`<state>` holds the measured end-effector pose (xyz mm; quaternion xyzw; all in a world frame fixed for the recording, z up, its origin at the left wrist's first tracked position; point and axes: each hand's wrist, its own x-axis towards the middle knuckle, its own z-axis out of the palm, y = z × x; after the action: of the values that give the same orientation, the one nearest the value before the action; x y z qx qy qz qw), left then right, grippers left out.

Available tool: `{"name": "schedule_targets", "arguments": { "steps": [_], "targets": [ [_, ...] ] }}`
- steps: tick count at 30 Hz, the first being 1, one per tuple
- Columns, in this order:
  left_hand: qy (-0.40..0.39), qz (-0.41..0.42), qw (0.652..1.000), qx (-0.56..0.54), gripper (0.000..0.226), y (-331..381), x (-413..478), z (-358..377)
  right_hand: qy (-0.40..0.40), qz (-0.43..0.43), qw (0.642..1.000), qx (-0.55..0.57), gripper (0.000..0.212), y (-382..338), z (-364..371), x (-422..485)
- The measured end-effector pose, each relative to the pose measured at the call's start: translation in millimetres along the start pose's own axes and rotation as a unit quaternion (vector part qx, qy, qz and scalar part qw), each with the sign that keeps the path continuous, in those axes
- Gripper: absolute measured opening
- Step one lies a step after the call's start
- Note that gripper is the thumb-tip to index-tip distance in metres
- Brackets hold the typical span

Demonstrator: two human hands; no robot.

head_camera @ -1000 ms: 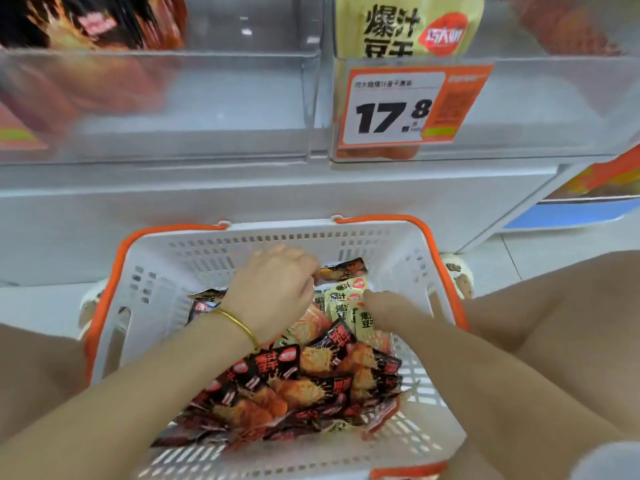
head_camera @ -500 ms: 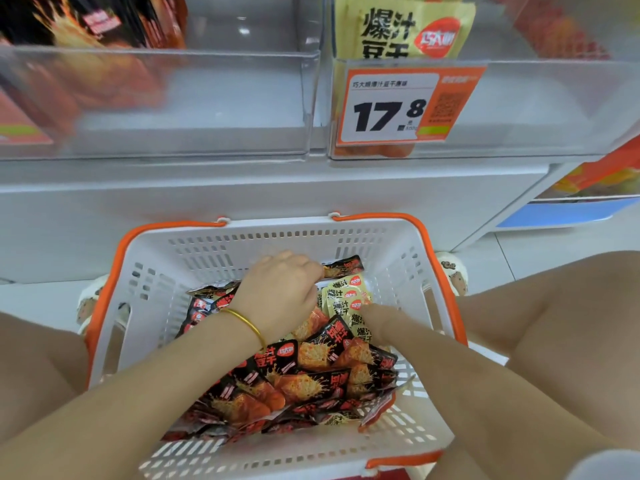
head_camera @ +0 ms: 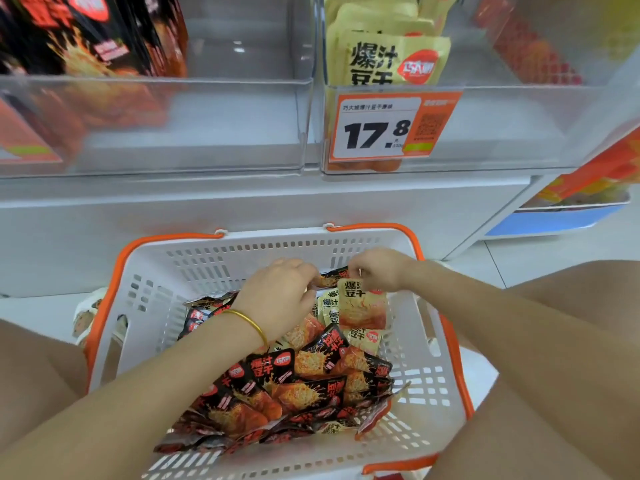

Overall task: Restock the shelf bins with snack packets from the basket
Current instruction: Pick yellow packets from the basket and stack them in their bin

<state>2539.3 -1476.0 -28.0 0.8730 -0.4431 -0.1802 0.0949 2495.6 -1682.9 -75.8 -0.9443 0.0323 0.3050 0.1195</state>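
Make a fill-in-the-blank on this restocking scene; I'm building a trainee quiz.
The packet pinched by the right hand is ___.
The price tag reads ___.
The gold bracelet sits on the ___ wrist.
The basket has ___ handles.
Missing: yellow; 17.8; left; orange.

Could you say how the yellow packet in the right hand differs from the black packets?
The yellow packet is pale; the black packets are dark. The yellow packet hangs pinched by the right hand; the black packets lie piled in the basket. Both bear the same characters.
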Motion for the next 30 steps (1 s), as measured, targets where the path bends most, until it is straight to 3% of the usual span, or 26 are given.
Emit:
{"name": "schedule_targets", "arguments": {
  "steps": [4, 7, 10, 12, 13, 15, 18, 21, 24, 26, 30],
  "targets": [
    [-0.037, -0.037, 0.981, -0.185, 0.044, 10.7, 4.8, -10.1, 0.03, -0.034, 0.981, 0.19, 0.01, -25.5, -64.0, -47.5],
    [0.0, -0.043, 0.954, -0.298, 0.026, 23.4, 2.5, -25.7, 0.058, -0.049, 0.931, 0.356, 0.013, -39.5, -83.6, -83.2],
    [0.061, -0.046, 0.921, -0.381, 0.019, 33.0, -1.8, -49.3, 0.15, -0.021, 0.857, 0.493, 0.007, -41.1, -93.5, -114.6],
    [0.096, -0.027, 0.887, -0.45, 0.019, 43.9, -4.5, -71.0, 0.141, -0.029, 0.788, 0.598, 0.019, -38.3, -100.2, -135.0],
    [0.114, -0.012, 0.876, -0.469, 0.019, 51.9, -5.4, -83.9, 0.119, -0.046, 0.775, 0.619, 0.029, -38.6, -102.6, -143.9],
    [0.142, 0.023, 0.868, -0.476, 0.019, 69.8, -3.7, -108.8, 0.11, -0.077, 0.784, 0.606, 0.038, -40.9, -108.9, -159.3],
    [0.189, 0.07, 0.861, -0.468, 0.015, 95.1, 6.0, -147.2, 0.185, -0.1, 0.765, 0.608, 0.027, -34.7, -139.0, -179.5],
    [0.325, 0.081, 0.86, -0.384, 0.009, 105.6, 23.3, -185.0, 0.297, -0.094, 0.716, 0.624, 0.019, -8.1, -186.2, -191.1],
    [0.398, 0.098, 0.902, -0.133, 0.016, 100.7, 45.8, -211.6, 0.42, -0.042, 0.69, 0.588, 0.016, 24.0, -230.4, -177.3],
    [0.353, 0.085, 0.932, 0.016, 0.034, 95.1, 64.5, -219.0, 0.452, 0.024, 0.72, 0.526, 0.026, 38.3, -248.7, -150.4],
    [0.257, 0.046, 0.948, 0.182, 0.059, 91.5, 86.5, -217.3, 0.396, 0.141, 0.823, 0.381, 0.048, 49.3, -260.9, -83.3]
  ]
}}
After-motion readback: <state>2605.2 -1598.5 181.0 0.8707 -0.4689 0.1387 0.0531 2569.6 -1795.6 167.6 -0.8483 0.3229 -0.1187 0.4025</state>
